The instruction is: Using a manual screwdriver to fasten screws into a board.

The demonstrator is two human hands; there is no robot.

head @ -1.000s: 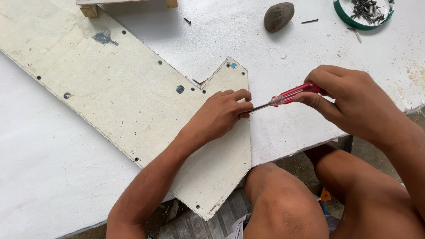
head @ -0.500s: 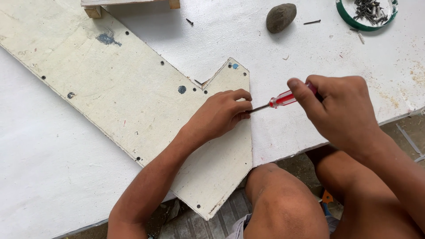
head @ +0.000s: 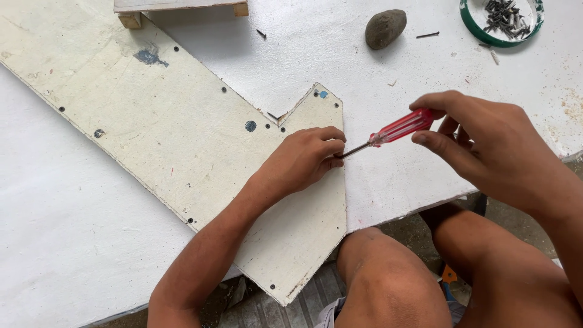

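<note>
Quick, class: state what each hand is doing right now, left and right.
Left hand: fingers curled, pressing on the cream board, pinching at the screwdriver tip.
Right hand: closed on the red-handled screwdriver.

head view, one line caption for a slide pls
Right hand works a red-handled screwdriver at the cream panel edge, left hand steadying.

Board (head: 176, 140) on table (head: 395, 176) — stone (head: 385, 28) behind, screw dish (head: 501, 18) far right
</note>
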